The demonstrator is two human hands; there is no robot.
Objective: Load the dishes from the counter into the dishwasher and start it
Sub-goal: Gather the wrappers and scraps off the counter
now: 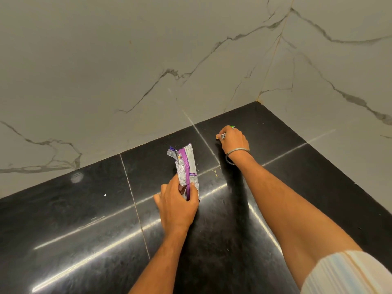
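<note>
Small item [225,135] hidden by right hand [234,139]

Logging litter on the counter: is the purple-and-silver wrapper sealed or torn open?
Torn open. The wrapper's far end is ragged and crumpled, while the left hand grips its near end on the black counter.

A crumpled snack wrapper [186,166], silver with a purple stripe, stands tilted near the middle of the scene, its torn end pointing far. Just right of it lie a few yellowish crumbs [215,172] beside a tile seam. A small white speck [105,195] sits well apart to the left. A pale wall [106,71] of marble-look tiles (grey veins running across it) rises on the far side and turns a corner at the right.
</note>
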